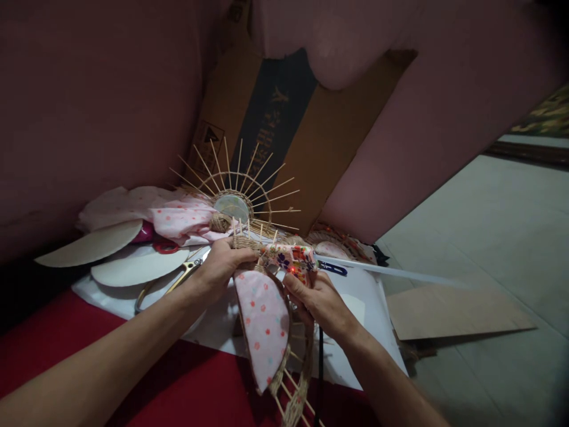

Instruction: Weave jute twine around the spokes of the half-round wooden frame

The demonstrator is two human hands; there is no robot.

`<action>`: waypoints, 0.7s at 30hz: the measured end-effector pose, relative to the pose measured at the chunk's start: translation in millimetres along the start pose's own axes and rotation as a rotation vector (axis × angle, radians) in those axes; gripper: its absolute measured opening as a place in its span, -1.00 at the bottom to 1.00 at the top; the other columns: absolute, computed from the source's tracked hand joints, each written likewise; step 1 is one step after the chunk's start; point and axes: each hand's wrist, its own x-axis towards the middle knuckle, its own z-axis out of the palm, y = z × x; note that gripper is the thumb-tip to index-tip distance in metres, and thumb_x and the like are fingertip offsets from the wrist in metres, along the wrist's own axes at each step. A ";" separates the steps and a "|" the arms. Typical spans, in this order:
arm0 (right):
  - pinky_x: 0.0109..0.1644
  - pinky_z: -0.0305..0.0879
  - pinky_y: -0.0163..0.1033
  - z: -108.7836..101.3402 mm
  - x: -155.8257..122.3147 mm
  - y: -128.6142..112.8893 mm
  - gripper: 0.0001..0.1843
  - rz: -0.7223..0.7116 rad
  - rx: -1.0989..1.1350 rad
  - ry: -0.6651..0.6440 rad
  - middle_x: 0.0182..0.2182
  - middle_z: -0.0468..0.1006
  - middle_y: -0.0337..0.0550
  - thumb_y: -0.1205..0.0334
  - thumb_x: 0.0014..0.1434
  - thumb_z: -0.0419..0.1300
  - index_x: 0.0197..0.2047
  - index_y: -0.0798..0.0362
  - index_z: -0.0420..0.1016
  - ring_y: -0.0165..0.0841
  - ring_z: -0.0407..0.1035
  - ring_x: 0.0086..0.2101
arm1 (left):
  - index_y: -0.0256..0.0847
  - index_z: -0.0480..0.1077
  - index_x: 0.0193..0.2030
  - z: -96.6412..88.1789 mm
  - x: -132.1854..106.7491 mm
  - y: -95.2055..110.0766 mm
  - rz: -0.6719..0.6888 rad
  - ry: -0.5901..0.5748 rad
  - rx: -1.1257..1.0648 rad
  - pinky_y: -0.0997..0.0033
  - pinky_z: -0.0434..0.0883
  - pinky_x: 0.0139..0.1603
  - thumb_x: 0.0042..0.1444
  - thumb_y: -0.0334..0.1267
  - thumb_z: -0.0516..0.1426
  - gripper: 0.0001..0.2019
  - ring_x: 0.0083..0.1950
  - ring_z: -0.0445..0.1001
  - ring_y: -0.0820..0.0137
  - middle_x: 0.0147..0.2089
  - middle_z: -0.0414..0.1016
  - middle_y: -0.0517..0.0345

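Observation:
My left hand (223, 264) is closed on a woven jute piece (246, 242) with short sticks along its top. Below it hangs a half-round panel (262, 323) covered in pink dotted fabric. My right hand (317, 296) grips a flower-patterned hot glue gun (293, 258). A small red light glows on its body, a black cord (320, 367) runs down, and a long pale glue stick (395, 271) juts out to the right. The gun's front end is close to the jute, but I cannot tell if they touch. More jute-wound sticks (296, 394) hang below.
A sunburst of sticks and jute (240, 184) leans on a cardboard box (355, 124) behind. Around lie pink fabric (182, 218), a twine ball (220, 223), scissors (189, 270), white half-round boards (137, 267) and a blue cutter (333, 267). Cardboard (457, 311) rests at right.

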 end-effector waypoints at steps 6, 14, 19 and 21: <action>-0.64 0.00 -0.37 -1.1 -0.7 -1.5 -0.54 -0.029 -0.036 0.012 -0.75 0.14 -0.36 -0.20 0.10 0.13 -0.48 0.06 0.39 -0.50 0.06 -0.68 | -0.28 0.41 -0.52 1.3 -0.9 2.7 0.001 0.019 -0.007 0.51 0.29 -0.52 -0.25 -0.51 0.22 -0.89 -0.62 0.30 0.54 -0.62 0.42 0.28; -0.68 -0.05 -0.39 -0.3 -2.2 -5.0 -0.52 -0.030 -0.032 0.024 -0.76 0.13 -0.37 -0.19 0.10 0.13 -0.56 0.06 0.30 -0.54 0.02 -0.72 | -0.28 0.41 -0.50 0.4 -1.4 1.6 -0.004 0.006 0.000 0.52 0.26 -0.56 -0.24 -0.49 0.21 -0.89 -0.60 0.32 0.52 -0.59 0.44 0.24; -0.71 -0.06 -0.40 -2.1 -3.2 -1.7 -0.48 -0.029 -0.035 0.045 -0.75 0.09 -0.40 -0.21 0.12 0.09 -0.59 0.07 0.23 -0.57 -0.01 -0.74 | -0.28 0.36 -0.57 0.3 -0.5 2.1 -0.005 0.007 0.012 0.55 0.21 -0.60 -0.25 -0.50 0.19 -0.91 -0.63 0.27 0.56 -0.63 0.38 0.27; -0.70 -0.07 -0.41 -2.4 -2.7 -0.1 -0.48 -0.042 -0.035 0.040 -0.73 0.09 -0.40 -0.19 0.13 0.10 -0.60 0.07 0.21 -0.58 -0.03 -0.73 | -0.28 0.33 -0.60 0.5 -0.5 2.5 -0.002 0.010 0.017 0.55 0.19 -0.61 -0.26 -0.51 0.18 -0.89 -0.65 0.23 0.58 -0.66 0.34 0.31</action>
